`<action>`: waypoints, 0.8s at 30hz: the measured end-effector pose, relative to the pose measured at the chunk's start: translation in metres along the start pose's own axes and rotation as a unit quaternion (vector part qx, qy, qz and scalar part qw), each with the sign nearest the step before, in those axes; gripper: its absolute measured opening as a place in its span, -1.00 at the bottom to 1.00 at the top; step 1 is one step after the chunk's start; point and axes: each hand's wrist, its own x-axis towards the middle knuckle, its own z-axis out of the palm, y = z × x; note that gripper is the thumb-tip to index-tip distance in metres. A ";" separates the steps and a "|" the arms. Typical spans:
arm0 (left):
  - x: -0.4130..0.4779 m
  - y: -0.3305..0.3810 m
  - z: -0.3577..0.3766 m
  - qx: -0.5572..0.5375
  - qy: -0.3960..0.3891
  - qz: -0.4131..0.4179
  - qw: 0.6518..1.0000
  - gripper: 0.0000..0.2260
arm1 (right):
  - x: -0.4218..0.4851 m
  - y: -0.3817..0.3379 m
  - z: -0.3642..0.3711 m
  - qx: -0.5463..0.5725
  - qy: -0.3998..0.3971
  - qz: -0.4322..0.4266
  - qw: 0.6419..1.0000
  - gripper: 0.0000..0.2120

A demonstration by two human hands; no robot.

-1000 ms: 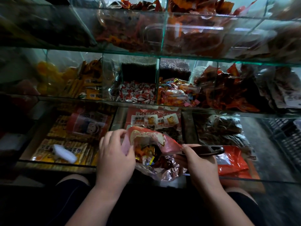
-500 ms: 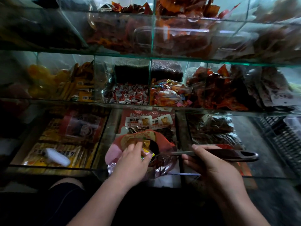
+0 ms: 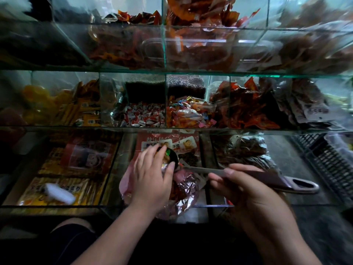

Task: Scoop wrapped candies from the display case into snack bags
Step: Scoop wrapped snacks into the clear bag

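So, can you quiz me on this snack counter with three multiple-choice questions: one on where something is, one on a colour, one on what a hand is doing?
1. Where is the bowl of the scoop? A) by the fingertips of the left hand, near the snack bag B) on the top shelf C) on the floor
2. The small candies left of the multicoloured ones are wrapped in: A) blue B) white and red C) black
3. The right hand is: A) empty B) holding the bag C) gripping the scoop's handle
Answers: 1 A, the loaded bowl sits at those fingers, above the bag; 2 B, the wrappers show white and red; 3 C, its fingers curl round the handle.
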 end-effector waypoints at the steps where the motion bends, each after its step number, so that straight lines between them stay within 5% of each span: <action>1: 0.011 0.006 -0.004 -0.017 0.008 0.018 1.000 -0.49 | 0.003 -0.005 0.001 0.019 0.009 0.000 1.000 -0.89; 9: 0.072 0.035 -0.030 -0.113 0.083 0.012 0.990 -0.53 | 0.051 -0.040 0.019 0.144 0.040 -0.059 0.987 -0.93; 13: 0.068 0.030 -0.026 -0.099 0.043 -0.016 0.994 -0.50 | 0.097 -0.025 0.043 0.012 0.025 -0.162 0.986 -0.92; 15: 0.066 0.028 -0.025 -0.098 0.034 -0.020 0.994 -0.49 | 0.119 -0.013 0.045 -0.216 0.026 -0.276 0.936 -0.89; 18: 0.064 0.024 -0.025 -0.103 0.031 -0.028 0.994 -0.49 | 0.135 -0.007 0.041 -0.449 -0.031 -0.387 0.805 -0.93; 21: 0.063 0.018 -0.025 -0.096 0.028 -0.035 0.994 -0.49 | 0.132 -0.011 0.034 -0.534 -0.097 -0.451 0.709 -0.88; 24: 0.065 0.014 -0.023 -0.103 0.018 -0.034 0.994 -0.46 | 0.112 -0.016 0.029 -0.510 -0.145 -0.504 0.682 -0.89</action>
